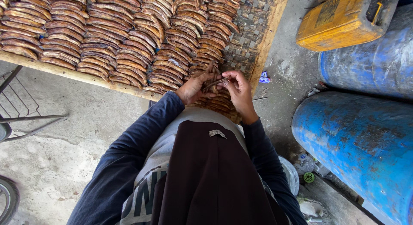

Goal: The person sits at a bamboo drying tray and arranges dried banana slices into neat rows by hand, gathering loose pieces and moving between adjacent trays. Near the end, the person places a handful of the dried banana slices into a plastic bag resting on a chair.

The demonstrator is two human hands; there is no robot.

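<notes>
At the near edge of a woven bamboo drying tray (251, 40), a thin, brown, leathery dried slice (214, 82) is pinched between left hand (194, 88) and right hand (238, 91); seemingly light, pliable, best gripped by its ends.

The woven tray (254, 31) of brown slices (129, 40) runs off the top edge.
</notes>
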